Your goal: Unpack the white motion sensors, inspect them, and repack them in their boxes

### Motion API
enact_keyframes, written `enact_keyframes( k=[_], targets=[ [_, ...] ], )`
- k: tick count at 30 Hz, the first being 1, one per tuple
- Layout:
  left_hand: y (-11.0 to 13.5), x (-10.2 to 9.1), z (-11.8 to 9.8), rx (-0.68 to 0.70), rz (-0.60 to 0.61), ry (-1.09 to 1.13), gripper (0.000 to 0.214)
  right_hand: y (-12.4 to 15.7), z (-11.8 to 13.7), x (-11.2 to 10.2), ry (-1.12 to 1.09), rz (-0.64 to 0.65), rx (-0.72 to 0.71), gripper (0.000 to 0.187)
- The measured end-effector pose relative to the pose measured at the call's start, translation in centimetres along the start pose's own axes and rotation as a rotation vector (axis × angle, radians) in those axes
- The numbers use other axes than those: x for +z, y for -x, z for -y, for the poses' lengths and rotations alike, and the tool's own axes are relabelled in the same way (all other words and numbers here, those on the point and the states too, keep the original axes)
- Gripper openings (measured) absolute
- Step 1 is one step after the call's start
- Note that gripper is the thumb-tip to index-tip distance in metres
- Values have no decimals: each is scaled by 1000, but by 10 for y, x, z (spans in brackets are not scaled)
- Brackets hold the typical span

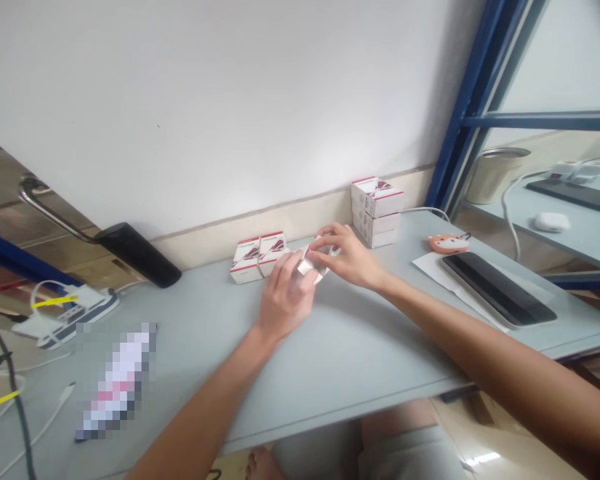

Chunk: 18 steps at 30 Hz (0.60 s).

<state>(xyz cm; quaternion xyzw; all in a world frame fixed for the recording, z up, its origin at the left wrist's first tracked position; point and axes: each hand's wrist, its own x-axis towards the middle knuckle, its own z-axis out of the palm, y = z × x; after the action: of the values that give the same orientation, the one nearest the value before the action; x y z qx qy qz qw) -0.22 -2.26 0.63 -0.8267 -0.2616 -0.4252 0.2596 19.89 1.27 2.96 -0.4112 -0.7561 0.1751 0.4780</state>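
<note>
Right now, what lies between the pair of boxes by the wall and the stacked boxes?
In the head view, the white box in the left hand, with the right hand at it, shows between them.

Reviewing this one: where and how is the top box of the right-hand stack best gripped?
Probably by opposite side faces, from above and the front: the top box lies flat, nothing covers it, and the wall is behind.

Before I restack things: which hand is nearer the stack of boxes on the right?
Right. The right hand is close by, in front of the stack of boxes and slightly left; the left hand is farther off, to the left.
</note>
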Motion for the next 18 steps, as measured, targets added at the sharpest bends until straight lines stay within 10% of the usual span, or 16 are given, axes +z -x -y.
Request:
enact_keyframes(
  k=[7, 18],
  targets=[
    [-4, 2, 0, -68, 62, 28, 63, -7, -5, -8, 37, -103, -65, 11],
    [-37, 2, 28, -64, -44, -107, 74, -20, 6, -55, -124, -725, -42, 21]
  ],
)
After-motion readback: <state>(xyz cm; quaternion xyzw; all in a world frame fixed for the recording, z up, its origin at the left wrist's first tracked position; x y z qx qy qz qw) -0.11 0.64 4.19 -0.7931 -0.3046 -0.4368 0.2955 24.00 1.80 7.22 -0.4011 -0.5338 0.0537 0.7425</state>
